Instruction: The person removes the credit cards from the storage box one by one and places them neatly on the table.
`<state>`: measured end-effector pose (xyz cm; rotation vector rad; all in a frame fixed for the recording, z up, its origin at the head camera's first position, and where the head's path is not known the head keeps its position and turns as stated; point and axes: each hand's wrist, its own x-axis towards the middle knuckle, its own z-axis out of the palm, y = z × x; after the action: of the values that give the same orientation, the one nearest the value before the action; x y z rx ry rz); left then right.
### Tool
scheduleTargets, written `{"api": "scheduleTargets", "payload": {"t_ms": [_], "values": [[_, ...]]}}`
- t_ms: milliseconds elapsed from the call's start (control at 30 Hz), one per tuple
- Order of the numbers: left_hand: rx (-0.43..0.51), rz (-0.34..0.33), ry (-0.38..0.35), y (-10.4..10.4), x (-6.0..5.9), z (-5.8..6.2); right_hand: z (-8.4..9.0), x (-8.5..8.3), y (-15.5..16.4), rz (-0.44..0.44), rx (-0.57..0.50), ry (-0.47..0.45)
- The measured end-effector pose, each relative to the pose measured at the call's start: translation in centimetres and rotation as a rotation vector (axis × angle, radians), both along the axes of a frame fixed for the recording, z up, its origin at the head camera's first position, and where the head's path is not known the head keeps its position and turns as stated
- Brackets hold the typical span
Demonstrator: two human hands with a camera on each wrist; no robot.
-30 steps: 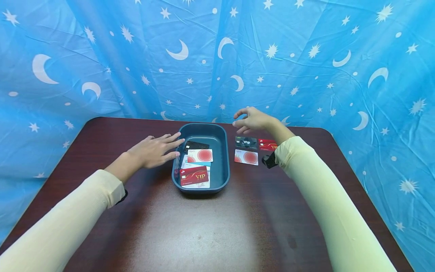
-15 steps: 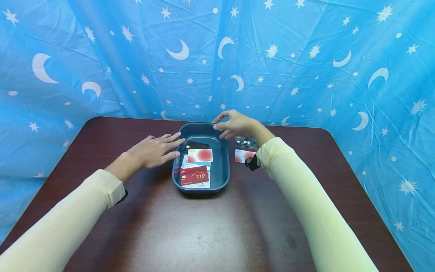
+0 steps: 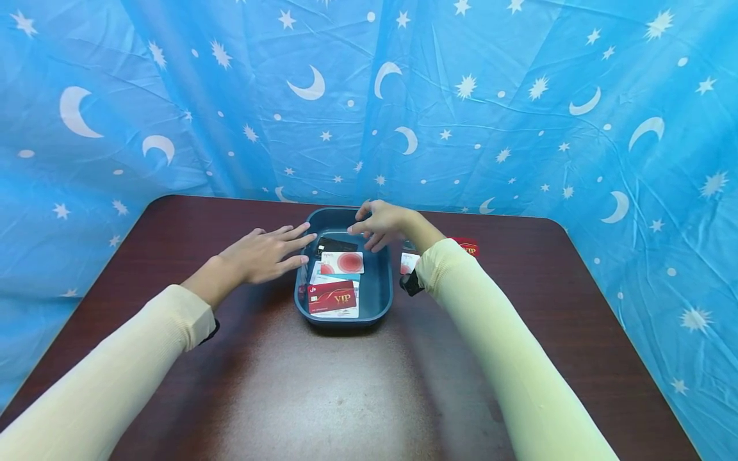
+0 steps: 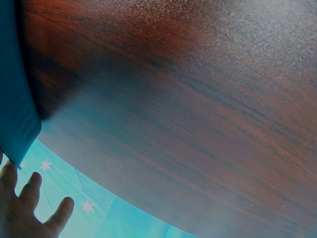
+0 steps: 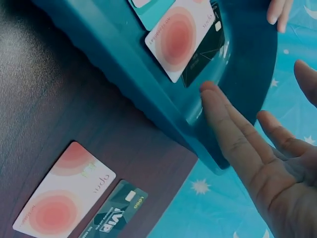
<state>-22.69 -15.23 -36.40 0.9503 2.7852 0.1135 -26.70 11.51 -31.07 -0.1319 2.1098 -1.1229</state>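
A dark blue tray [image 3: 377, 285] sits mid-table and holds several cards: a black one [image 3: 336, 245], a white one with a red disc [image 3: 342, 262], and a red VIP card [image 3: 331, 297]. My left hand [image 3: 285, 248] lies flat, its straight fingers against the tray's left rim. My right hand [image 3: 371, 225] hovers over the tray's far end with relaxed, spread fingers, holding nothing. In the right wrist view its fingers [image 5: 233, 131] reach over the tray's rim [image 5: 124, 64] near the black card [image 5: 205, 54].
Right of the tray, a white card with red discs [image 5: 64, 196] and a black VIP card [image 5: 116, 218] lie on the dark wooden table [image 3: 323, 390]. A red card [image 3: 468, 246] lies farther right. A blue star-and-moon curtain [image 3: 461, 115] surrounds the table.
My right hand has moved left, from above the cards lying on the table to over the tray's far end. The left hand has stayed at the tray's left rim.
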Motion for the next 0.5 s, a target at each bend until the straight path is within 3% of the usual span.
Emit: {"api": "scheduleTargets", "payload": {"t_ms": [500], "values": [[0.003,0.011,-0.012,0.0,-0.2,-0.3,-1.9,0.0,-1.6,-0.046,0.133,-0.090]]}}
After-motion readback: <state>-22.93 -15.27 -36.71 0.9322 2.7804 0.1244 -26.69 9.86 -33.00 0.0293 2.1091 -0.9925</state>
